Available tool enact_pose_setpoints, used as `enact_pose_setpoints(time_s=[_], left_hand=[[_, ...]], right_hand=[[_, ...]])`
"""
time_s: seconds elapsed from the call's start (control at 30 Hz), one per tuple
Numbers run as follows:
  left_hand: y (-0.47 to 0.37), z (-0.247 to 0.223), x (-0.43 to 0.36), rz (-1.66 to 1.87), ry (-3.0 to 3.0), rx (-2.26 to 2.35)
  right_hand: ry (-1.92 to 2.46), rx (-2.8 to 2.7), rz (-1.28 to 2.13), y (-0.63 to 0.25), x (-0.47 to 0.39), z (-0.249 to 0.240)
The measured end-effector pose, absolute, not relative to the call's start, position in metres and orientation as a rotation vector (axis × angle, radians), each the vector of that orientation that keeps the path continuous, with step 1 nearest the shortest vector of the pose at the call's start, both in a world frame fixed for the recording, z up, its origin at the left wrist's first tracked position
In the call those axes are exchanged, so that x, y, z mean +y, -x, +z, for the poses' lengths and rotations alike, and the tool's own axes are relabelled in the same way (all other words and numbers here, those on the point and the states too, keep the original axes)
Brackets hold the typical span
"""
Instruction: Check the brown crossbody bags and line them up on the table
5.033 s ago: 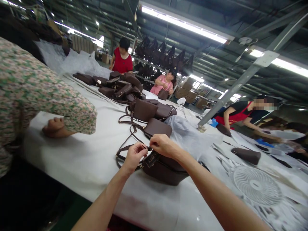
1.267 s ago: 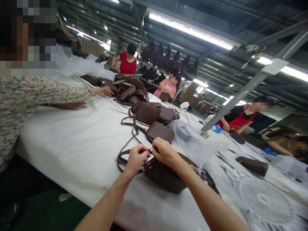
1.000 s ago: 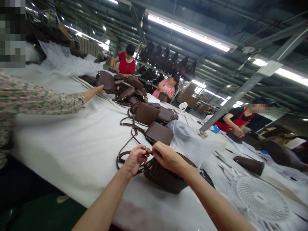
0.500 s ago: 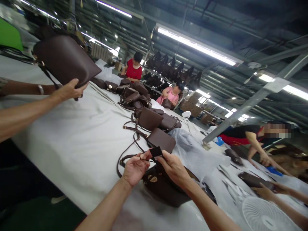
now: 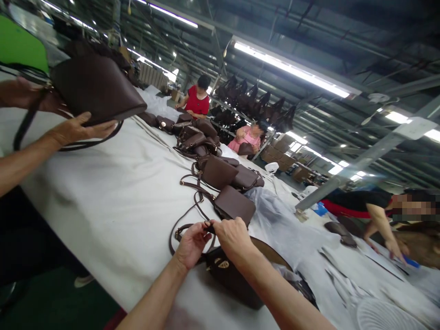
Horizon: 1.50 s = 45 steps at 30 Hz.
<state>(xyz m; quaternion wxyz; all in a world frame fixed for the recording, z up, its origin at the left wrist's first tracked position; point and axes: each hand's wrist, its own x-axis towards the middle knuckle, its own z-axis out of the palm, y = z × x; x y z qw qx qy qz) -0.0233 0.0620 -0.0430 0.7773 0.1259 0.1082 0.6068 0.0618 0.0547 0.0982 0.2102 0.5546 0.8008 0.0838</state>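
My left hand (image 5: 193, 245) and my right hand (image 5: 234, 239) meet above an open dark brown handbag (image 5: 237, 286). Both are closed, pinching a small black tag (image 5: 209, 226) between their fingertips. Most of the tag is covered by my right hand's fingers. Below my hands the handbag lies with its mouth open, a gold emblem on its front and clear plastic at its far end. Its brown strap (image 5: 171, 238) curves out to the left of my left hand. Just beyond my fingers rests another brown handbag (image 5: 235, 204).
More brown bags (image 5: 197, 137) lie in a row along the white-covered table (image 5: 137, 197). Clear plastic sheeting (image 5: 271, 215) is on the right, with a white fan (image 5: 385, 316) nearer. At left, a co-worker's hands hold a brown bag (image 5: 96, 89). Other people work across the table.
My right hand has turned over the tag, which showed more before. The co-worker's bag at left has tilted, and a second hand now shows on it. Hands by the fan have left view.
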Motion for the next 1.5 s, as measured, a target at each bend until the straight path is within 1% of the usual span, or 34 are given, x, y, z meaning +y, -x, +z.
enact_pose_setpoints(time_s=[0.13, 0.23, 0.33, 0.43, 0.5, 0.57, 0.67, 0.8, 0.83, 0.93, 1.07, 1.1, 1.17, 1.23, 1.27, 1.3, 1.33, 1.4, 1.43, 1.5], left_hand=[[0.038, -0.032, 0.065, 1.329, -0.905, 0.550], [0.066, -0.023, 0.054, 1.302, -1.179, 0.755], [0.111, -0.026, 0.031, 1.221, -1.255, 0.913], [0.157, -0.038, 0.004, 1.101, -1.212, 1.022], [0.172, -0.042, -0.011, 0.937, -1.307, 0.999], [0.168, -0.041, -0.018, 0.824, -1.397, 0.940], [0.137, -0.033, -0.011, 0.837, -1.191, 0.894], [0.085, -0.020, 0.034, 0.866, -0.459, 0.721], [0.076, -0.013, 0.049, 0.889, -0.354, 0.691], [0.063, 0.023, 0.089, 0.970, -0.373, 0.648], [0.062, 0.108, 0.108, 0.861, -0.674, 0.525], [0.062, 0.131, 0.107, 0.769, -0.954, 0.469], [0.057, 0.173, 0.100, 0.607, -1.391, 0.387], [0.049, 0.204, 0.093, 0.416, -1.676, 0.345], [0.045, 0.214, 0.090, 0.308, -1.762, 0.329], [0.039, 0.222, 0.089, 0.208, -1.822, 0.306], [0.034, 0.227, 0.089, 0.119, -1.864, 0.276], [0.025, 0.232, 0.092, 0.003, -1.914, 0.207], [0.021, 0.232, 0.094, -0.020, -1.929, 0.178], [0.018, 0.230, 0.098, -0.036, -1.944, 0.140]], right_hand=[[-1.527, 2.260, 0.138, -0.073, 0.061, 0.097], [-1.543, 2.426, -0.018, -0.103, 0.059, 0.097], [-1.595, 2.648, -0.178, -0.137, 0.047, 0.096], [-1.760, 2.701, -0.230, -0.158, 0.034, 0.093], [-1.828, 2.676, -0.237, -0.162, 0.028, 0.093], [-1.809, 2.658, -0.261, -0.161, 0.024, 0.094], [-1.728, 2.640, -0.288, -0.158, 0.020, 0.099], [-1.684, 2.619, -0.228, -0.156, 0.009, 0.100], [-1.680, 2.619, -0.205, -0.155, 0.005, 0.100], [-1.690, 2.629, -0.160, -0.152, -0.006, 0.096], [-1.724, 2.771, -0.279, -0.154, -0.010, 0.093], [-1.785, 2.820, -0.331, -0.156, -0.009, 0.094], [-2.068, 2.883, -0.409, -0.164, -0.002, 0.101], [-2.428, 2.936, -0.393, -0.172, 0.007, 0.115], [-2.519, 3.008, -0.345, -0.175, 0.011, 0.125], [-2.512, 3.120, -0.278, -0.177, 0.015, 0.136], [-2.405, 3.249, -0.214, -0.178, 0.019, 0.147], [-2.035, 3.414, -0.165, -0.173, 0.027, 0.166], [-1.901, 3.389, -0.141, -0.169, 0.032, 0.174], [-1.862, 3.189, -0.029, -0.159, 0.044, 0.183]])
